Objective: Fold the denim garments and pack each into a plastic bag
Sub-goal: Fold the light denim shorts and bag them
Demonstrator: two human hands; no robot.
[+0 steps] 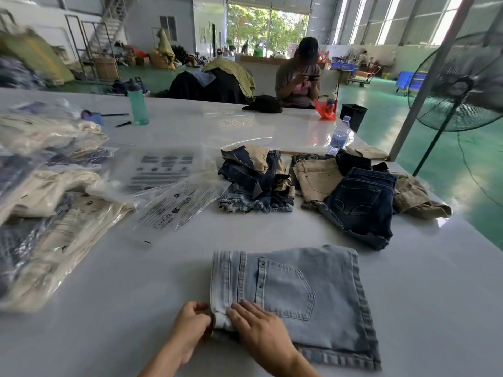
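Observation:
A light blue denim garment (299,292) lies folded flat on the white table (163,268), back pocket up. My left hand (190,326) pinches its near left corner at the waistband. My right hand (261,330) lies flat on the same corner, fingers pressing the fabric. Behind it sit a stack of dark and tan denim pieces (255,180) and a looser heap with dark blue shorts (359,202). Empty printed plastic bags (174,197) lie left of the stack. Bagged garments (49,213) are piled at the far left.
A teal bottle (137,103) and a clear water bottle (339,137) stand further back on the table. A seated person (299,74) is at the far side. A standing fan (460,85) is off the table's right edge.

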